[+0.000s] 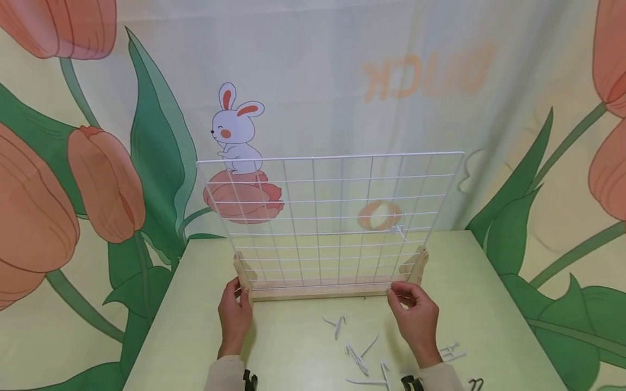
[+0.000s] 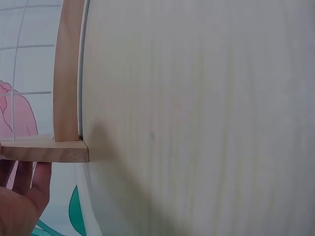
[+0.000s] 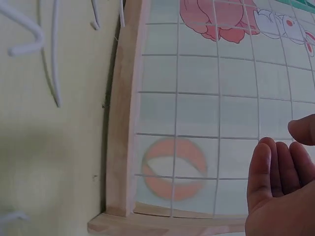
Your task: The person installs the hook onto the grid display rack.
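Observation:
A white wire grid panel (image 1: pixel 318 217) stands upright in a wooden base (image 1: pixel 318 295) with a short side piece at each end. My left hand (image 1: pixel 235 317) grips the left wooden side piece (image 1: pixel 243 271), thumb toward the front and fingers around the outer face. In the left wrist view, the fingers (image 2: pixel 42 182) pass behind that wood (image 2: pixel 54 151). My right hand (image 1: pixel 414 320) is in front of the base's right end, holding nothing. Its fingers (image 3: pixel 261 167) are loosely bent with the thumb apart, overlapping the grid in the right wrist view.
One white hook (image 1: pixel 400 231) hangs on the grid's right part. Several white hooks (image 1: pixel 357 358) lie on the table (image 1: pixel 288 347) between my arms. Another white piece (image 1: pixel 452 352) lies right of my right wrist, and a black hook (image 1: pixel 476 384) is at the near edge. A printed curtain (image 1: pixel 313 70) hangs behind.

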Motion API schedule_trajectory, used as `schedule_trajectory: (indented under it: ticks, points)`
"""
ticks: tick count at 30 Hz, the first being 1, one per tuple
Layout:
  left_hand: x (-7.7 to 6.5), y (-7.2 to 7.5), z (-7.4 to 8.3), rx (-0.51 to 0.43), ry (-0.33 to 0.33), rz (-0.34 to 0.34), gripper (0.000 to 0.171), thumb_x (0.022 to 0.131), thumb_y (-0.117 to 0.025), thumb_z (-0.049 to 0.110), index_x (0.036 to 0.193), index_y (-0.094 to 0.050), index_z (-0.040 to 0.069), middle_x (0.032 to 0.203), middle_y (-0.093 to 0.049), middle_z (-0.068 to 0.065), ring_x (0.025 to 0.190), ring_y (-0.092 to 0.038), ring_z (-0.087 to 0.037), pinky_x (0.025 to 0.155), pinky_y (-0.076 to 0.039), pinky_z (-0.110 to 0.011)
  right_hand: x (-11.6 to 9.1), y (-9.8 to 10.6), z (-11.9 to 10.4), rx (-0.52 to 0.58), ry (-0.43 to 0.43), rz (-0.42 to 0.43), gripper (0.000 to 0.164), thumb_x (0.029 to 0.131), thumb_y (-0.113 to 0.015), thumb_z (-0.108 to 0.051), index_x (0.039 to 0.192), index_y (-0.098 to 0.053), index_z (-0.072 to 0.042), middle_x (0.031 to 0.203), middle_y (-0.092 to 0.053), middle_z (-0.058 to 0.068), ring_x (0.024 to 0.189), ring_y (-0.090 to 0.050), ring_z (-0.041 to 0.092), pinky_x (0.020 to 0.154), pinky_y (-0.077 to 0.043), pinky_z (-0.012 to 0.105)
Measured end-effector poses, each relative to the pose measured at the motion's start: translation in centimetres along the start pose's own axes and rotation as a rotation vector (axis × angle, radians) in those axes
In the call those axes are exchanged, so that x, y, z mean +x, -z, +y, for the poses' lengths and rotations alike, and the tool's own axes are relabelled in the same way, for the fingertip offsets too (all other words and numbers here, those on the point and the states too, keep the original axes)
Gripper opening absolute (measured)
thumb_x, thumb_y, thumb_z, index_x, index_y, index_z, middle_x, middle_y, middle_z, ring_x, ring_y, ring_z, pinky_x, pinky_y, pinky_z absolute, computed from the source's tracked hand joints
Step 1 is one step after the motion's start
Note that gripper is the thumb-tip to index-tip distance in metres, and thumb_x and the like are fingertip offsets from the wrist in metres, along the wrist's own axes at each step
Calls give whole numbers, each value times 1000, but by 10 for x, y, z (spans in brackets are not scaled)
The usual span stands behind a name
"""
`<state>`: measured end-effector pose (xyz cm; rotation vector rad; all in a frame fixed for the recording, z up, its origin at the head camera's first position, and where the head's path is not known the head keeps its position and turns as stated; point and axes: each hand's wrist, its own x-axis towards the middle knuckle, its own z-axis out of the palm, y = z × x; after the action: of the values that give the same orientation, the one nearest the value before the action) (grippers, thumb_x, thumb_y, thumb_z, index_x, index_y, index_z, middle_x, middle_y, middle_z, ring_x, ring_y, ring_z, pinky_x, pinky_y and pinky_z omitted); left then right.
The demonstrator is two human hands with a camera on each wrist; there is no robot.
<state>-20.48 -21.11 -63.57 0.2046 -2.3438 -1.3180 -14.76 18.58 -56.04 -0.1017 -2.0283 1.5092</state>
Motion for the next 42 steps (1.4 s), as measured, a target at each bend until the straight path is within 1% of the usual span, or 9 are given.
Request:
schedule_trajectory:
  ticks: [2, 6, 12, 15, 20, 26, 31, 35, 42]
  points:
    - [-2, -1, 0, -4, 6, -2, 34, 101, -56, 11, 134, -52, 7, 128, -61, -14, 114, -63, -33, 86, -56, -50, -6, -1, 5, 3, -53, -25, 17, 80, -78, 2, 96, -73, 0, 93, -73, 17, 79, -71, 11, 71, -56, 17]
    - [-2, -1, 0, -6, 17, 2, 34, 101, -56, 13, 134, -52, 10, 129, -61, -11, 116, -63, -30, 87, -55, -49, -18, -2, 14, 0, -130, -102, 15, 83, -79, -5, 96, -73, -4, 95, -74, 13, 83, -71, 10, 72, -57, 18]
    - [-3, -1, 1, 6, 58, -14, 34, 103, -54, 16, 137, -50, 12, 132, -59, -9, 118, -60, -29, 90, -55, -49, -37, 4, 23, 3, -208, -195, 13, 84, -80, -15, 95, -73, -14, 96, -74, 5, 84, -71, 9, 74, -58, 21]
    - [-3, -2, 1, 0, 70, -11, 34, 102, -54, 15, 136, -50, 12, 131, -59, -9, 117, -60, -29, 89, -55, -50, -45, 9, 25, -29, -243, -216, 13, 83, -81, -17, 94, -73, -17, 96, -74, 4, 84, -71, 9, 74, -57, 21]
    - [-2, -2, 2, -9, 75, -3, 34, 102, -55, 14, 136, -51, 12, 131, -60, -9, 117, -60, -29, 90, -54, -50, -56, 20, 30, -92, -292, -230, 14, 83, -81, -19, 95, -73, -18, 97, -75, 4, 84, -71, 8, 74, -57, 19]
    - [-3, -2, 2, -15, 81, -8, 35, 102, -54, 16, 137, -50, 12, 132, -59, -10, 119, -60, -30, 91, -54, -50, -66, 32, 28, -198, -362, -220, 18, 85, -80, -20, 100, -74, -13, 98, -74, 0, 85, -71, 10, 74, -56, 19]
    - [-3, -4, 2, -19, 65, -3, 34, 102, -54, 15, 136, -50, 10, 133, -59, -12, 119, -61, -32, 91, -54, -51, -70, 41, 30, -273, -419, -201, 20, 87, -77, -18, 105, -73, -10, 101, -73, 2, 90, -70, 13, 74, -56, 20]
    - [-3, -4, 1, -18, 49, 5, 34, 102, -55, 14, 135, -50, 9, 132, -59, -13, 118, -61, -33, 91, -54, -52, -70, 50, 35, -300, -445, -172, 22, 87, -77, -18, 107, -73, -10, 102, -73, 4, 91, -70, 14, 74, -58, 22]
    - [-3, -4, 1, -25, 43, 3, 34, 102, -54, 13, 135, -51, 8, 129, -60, -14, 116, -62, -33, 87, -54, -51, -68, 71, 38, -403, -473, -85, 21, 88, -76, -19, 108, -72, -14, 103, -74, 5, 88, -70, 17, 71, -58, 24]
